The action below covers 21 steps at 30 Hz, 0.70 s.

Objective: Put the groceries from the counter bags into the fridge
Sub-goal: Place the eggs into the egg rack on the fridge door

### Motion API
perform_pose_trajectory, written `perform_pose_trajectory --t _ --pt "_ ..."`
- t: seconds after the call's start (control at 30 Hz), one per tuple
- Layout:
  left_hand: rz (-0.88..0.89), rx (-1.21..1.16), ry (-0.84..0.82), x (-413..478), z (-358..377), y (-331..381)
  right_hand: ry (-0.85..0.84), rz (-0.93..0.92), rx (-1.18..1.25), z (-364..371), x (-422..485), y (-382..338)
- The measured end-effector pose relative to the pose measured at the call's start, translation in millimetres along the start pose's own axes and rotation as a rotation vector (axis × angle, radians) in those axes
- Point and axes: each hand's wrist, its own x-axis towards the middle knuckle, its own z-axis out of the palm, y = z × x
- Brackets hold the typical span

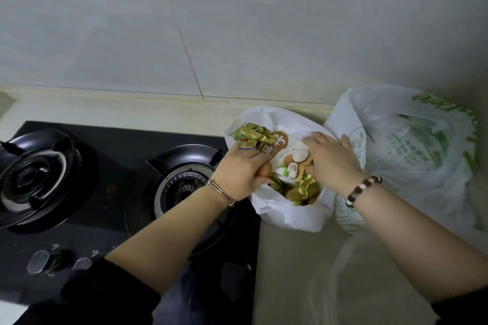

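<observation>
Grey wall tiles (237, 21) fill the upper frame above a pale counter (290, 272), with a black gas hob (111, 155) at lower left. At centre, an open white bag (290, 216) holds a coconut-print packet (287, 150). The left hand (243, 169) curls its fingers around gold-foil packets (250, 134) at the bag's left rim. The right hand (330, 158) lies on the coconut-print packet, fingers stretched out. A green-printed bag (412, 145) stands just right of the white bag.
</observation>
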Motion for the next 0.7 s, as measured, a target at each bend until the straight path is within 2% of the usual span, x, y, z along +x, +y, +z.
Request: perform_pose_trajectory --t 0.13,0.23,0.37,0.5,0.63,0.7 --pt "0.020 -0.064 -0.104 -14.8 5.8 11.6 0.209 0.085 0.133 0.1 3.2 1.5" --pt "0.038 -0.082 -0.113 -23.8 7.5 18.1 0.269 0.101 0.092 -5.1 -4.3 -2.9" --pt "0.046 -0.110 -0.090 -31.6 5.5 27.4 0.213 0.037 0.004 -7.8 -29.5 -11.9" --pt "0.054 -0.110 -0.118 -33.2 6.4 40.6 0.037 -0.117 -0.023 -2.7 -54.8 -19.5" --pt "0.012 -0.129 -0.137 -32.9 6.4 55.7 -0.110 -0.083 -0.112 5.9 -70.4 -14.4" --pt "-0.032 -0.148 -0.136 -34.9 7.4 60.7 -0.129 -0.054 -0.134 12.4 -74.0 -11.7"
